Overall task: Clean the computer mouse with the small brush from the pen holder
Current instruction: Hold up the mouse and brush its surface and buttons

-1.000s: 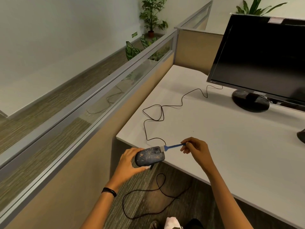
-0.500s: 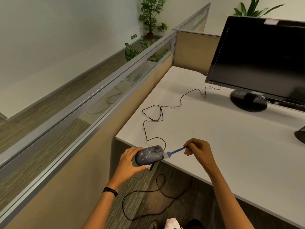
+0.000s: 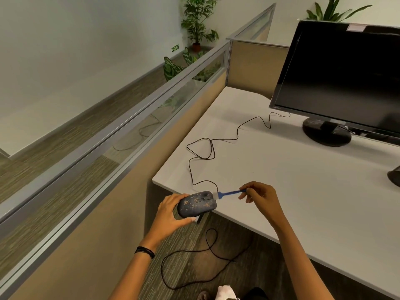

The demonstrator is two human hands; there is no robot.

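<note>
A dark blue computer mouse [image 3: 197, 204] speckled with tan dust is held off the near left corner of the white desk [image 3: 303, 191]. My left hand [image 3: 171, 215] grips it from the rear and underneath. My right hand [image 3: 260, 197] pinches the end of a small blue brush [image 3: 229, 193], whose pale bristles touch the front end of the mouse. The mouse's black cable [image 3: 207, 148] loops across the desk toward the monitor. No pen holder is in view.
A black monitor [image 3: 342, 83] on a round stand [image 3: 326, 132] is at the back right. A dark object [image 3: 395, 177] sits at the right edge. A glass-topped partition [image 3: 129, 131] borders the desk's left side. Another black cable [image 3: 194, 254] lies on the carpet below.
The brush tip has stayed at the mouse's front end, shifting slightly up and down as my right hand moved a little. My left hand keeps the mouse in place.
</note>
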